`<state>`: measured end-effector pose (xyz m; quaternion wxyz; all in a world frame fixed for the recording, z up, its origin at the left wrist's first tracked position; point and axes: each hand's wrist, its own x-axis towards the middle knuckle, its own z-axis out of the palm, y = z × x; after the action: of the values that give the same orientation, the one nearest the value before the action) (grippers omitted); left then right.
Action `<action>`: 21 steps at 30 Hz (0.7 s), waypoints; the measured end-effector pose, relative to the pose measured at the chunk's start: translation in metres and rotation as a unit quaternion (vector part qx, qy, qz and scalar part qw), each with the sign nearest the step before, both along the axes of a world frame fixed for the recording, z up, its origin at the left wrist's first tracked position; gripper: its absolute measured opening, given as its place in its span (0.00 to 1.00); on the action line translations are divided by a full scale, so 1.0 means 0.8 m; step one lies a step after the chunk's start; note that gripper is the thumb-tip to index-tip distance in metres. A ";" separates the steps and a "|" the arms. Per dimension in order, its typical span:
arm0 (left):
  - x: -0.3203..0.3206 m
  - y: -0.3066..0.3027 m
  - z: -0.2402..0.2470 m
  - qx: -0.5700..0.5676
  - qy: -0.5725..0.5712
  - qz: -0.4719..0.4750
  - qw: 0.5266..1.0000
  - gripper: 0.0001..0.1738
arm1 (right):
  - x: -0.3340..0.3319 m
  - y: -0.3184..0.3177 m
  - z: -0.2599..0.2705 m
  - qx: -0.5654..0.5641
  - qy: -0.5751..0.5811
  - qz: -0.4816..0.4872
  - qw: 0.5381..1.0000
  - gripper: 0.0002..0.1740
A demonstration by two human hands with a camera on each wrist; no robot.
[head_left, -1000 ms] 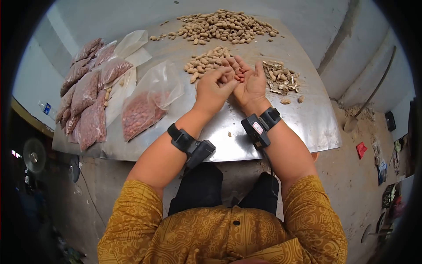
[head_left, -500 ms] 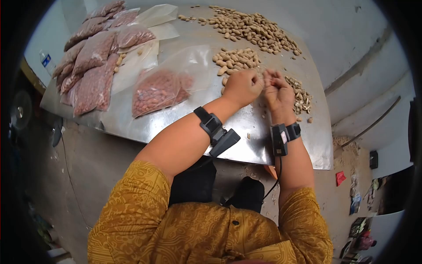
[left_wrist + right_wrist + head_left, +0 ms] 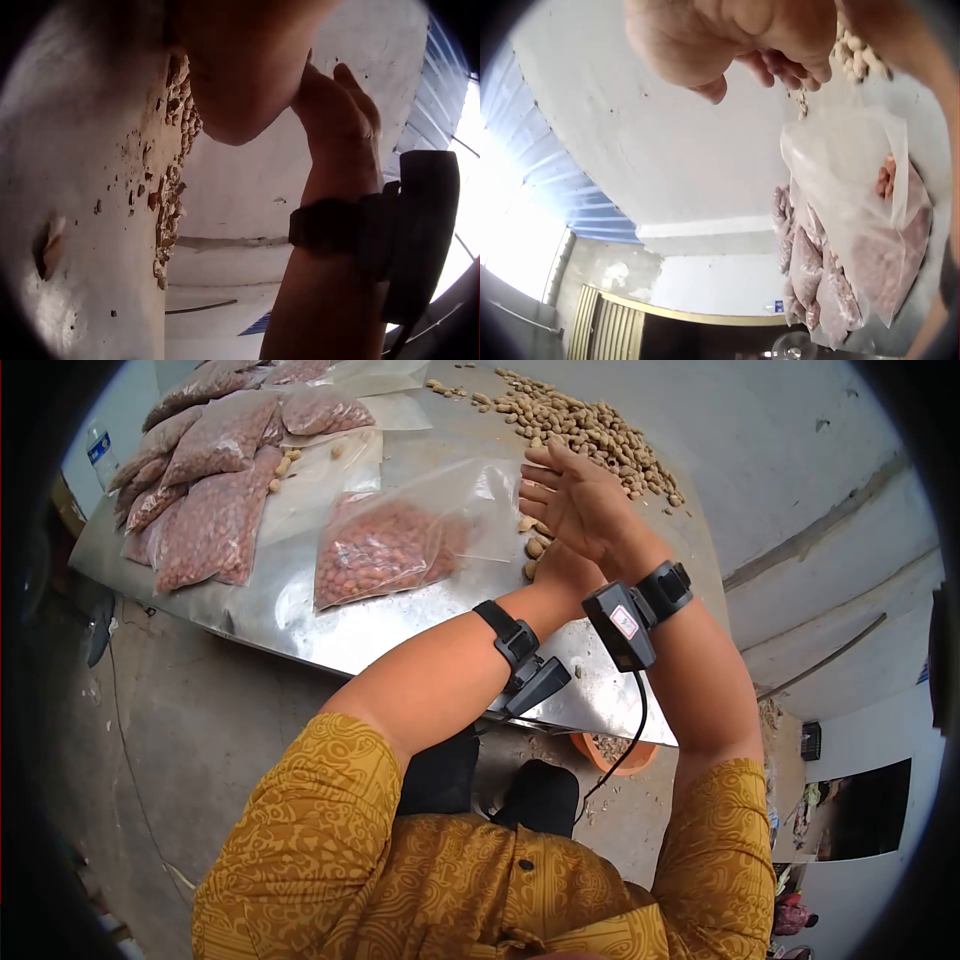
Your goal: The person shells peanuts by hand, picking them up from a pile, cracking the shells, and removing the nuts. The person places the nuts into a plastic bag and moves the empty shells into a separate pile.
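Observation:
My right hand (image 3: 585,505) reaches across above my left, fingers extended toward the mouth of a clear plastic bag (image 3: 390,550) of red peanut kernels. In the right wrist view, a few red kernels (image 3: 886,178) show at the bag's upper part, apart from the fingers. My left hand (image 3: 568,575) is low over the table beneath the right one, its fingers hidden; I cannot tell whether it holds anything. Unshelled peanuts (image 3: 535,547) lie just beyond it, partly covered by the hands. Broken shells (image 3: 166,225) show in the left wrist view.
Filled bags of kernels (image 3: 225,440) are stacked at the table's left, with a few peanuts on a flat empty bag (image 3: 335,470) beside them. A larger peanut pile (image 3: 590,425) lies at the back. Below the front edge stands an orange bucket (image 3: 620,758).
My right hand, cupped earlier around red kernels beside the left, has swung left over it toward the bag and straightened its fingers. The head view has shifted, with the bag nearer the middle.

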<state>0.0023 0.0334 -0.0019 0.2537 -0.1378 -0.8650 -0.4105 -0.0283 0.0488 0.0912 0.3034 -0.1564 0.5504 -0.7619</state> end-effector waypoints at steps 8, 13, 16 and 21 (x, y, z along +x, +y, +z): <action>-0.006 0.002 0.004 -0.027 0.061 0.094 0.993 0.10 | 0.001 0.054 0.032 0.060 0.151 -0.013 0.987 0.19; -0.031 -0.014 0.005 0.325 0.144 0.099 0.930 0.13 | -0.020 0.129 0.021 0.189 0.238 -0.110 0.946 0.16; -0.025 -0.025 0.013 0.558 0.038 0.004 0.829 0.15 | -0.020 0.157 -0.007 0.277 0.263 -0.101 0.919 0.16; -0.016 -0.029 0.021 0.657 -0.026 -0.047 0.752 0.19 | -0.024 0.162 -0.043 0.449 0.411 -0.093 0.788 0.14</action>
<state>-0.0107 0.0102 0.0148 0.2389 0.0327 -0.3815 -0.8924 -0.0478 0.1781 0.0565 0.0125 -0.2489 0.9150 -0.3174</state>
